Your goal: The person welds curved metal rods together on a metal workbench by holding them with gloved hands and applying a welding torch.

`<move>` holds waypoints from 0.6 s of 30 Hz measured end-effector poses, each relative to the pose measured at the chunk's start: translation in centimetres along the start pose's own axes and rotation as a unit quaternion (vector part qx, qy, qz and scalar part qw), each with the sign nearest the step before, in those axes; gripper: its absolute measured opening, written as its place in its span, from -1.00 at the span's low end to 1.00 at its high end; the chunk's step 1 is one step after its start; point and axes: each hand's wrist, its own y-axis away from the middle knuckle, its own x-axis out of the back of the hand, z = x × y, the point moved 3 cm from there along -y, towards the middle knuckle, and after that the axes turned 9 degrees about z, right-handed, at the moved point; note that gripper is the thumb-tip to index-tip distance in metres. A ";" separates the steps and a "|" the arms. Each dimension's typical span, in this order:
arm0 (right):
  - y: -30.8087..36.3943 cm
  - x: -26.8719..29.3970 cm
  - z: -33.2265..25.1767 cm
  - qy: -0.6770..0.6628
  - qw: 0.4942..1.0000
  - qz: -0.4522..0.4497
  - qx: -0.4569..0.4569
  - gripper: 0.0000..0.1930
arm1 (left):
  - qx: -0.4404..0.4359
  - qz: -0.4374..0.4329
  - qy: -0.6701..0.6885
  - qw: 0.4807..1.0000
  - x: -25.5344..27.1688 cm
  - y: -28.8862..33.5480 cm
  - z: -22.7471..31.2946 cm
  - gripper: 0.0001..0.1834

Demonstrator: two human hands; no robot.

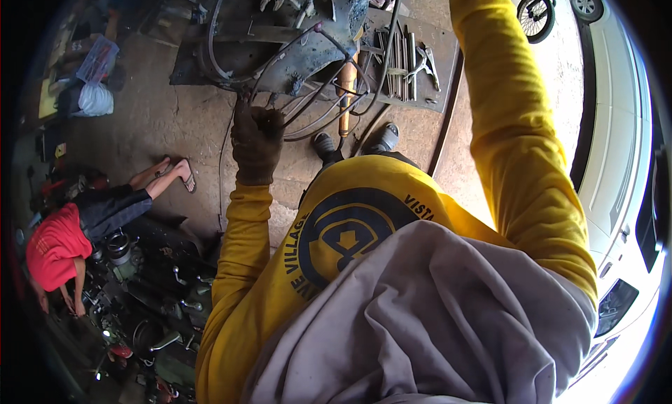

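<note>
My left hand (257, 144), in a dark brown work glove, is closed at the left side of a frame of bent metal rods (308, 129). The curved rods meet at a small joint near the metal worktable's edge; the exact grip is partly hidden by the glove. My right arm (507, 103), in a yellow sleeve, reaches up past the top edge, and its hand lies outside the picture. An orange-brown turned handle (346, 89) stands upright behind the rods. Right of it lie a bundle of straight metal rods (397, 65) and a metal clamp (425, 68).
The dark metal worktable (199, 58) carries a large metal ring and scraps. A black cable (387, 61) hangs over its front. At left, a person in a red shirt (59, 246) bends over machinery (150, 299). A light-coloured van (612, 145) and a bicycle wheel (536, 18) are at right.
</note>
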 end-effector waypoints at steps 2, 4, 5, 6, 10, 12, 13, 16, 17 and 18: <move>-2.0 -1.0 0.9 -0.124 0.985 -0.121 -0.016 -0.52 | -0.012 0.015 -0.003 1.000 0.5 -0.6 1.0 -0.60; -2.9 -1.5 1.5 -0.029 0.988 -0.152 0.013 -0.58 | -0.021 0.031 -0.010 0.999 0.9 -1.0 1.6 -0.62; -3.2 -2.0 2.1 -0.032 0.988 -0.152 0.014 -0.58 | -0.006 0.033 -0.014 0.999 1.2 -1.0 1.7 -0.62; -3.6 -2.4 2.9 -0.066 0.988 -0.133 0.048 -0.60 | 0.009 0.034 -0.016 0.999 1.4 -1.2 1.8 -0.62; -6.1 -3.6 6.9 0.040 0.972 -0.042 0.226 -0.65 | 0.012 0.046 0.025 0.999 1.7 -1.8 2.2 -0.55; -4.8 -3.4 5.3 0.066 0.966 -0.008 0.249 -0.64 | 0.008 0.017 -0.001 1.000 2.3 -1.6 2.0 -0.34; -4.0 -3.1 4.1 0.098 0.957 0.026 0.272 -0.64 | 0.006 0.017 -0.005 1.000 2.6 -1.6 2.2 -0.34; -4.2 -2.9 2.8 0.077 0.989 -0.074 0.104 -0.64 | 0.032 0.013 -0.016 0.999 2.8 -1.8 3.0 -0.33; -5.1 -2.7 3.2 0.079 0.989 -0.069 0.101 -0.64 | 0.018 0.018 -0.011 1.000 2.7 -2.0 3.5 -0.33; -6.2 -2.8 3.7 -0.041 0.994 -0.066 0.079 -0.65 | 0.004 0.023 -0.007 1.000 2.6 -2.1 3.7 -0.32</move>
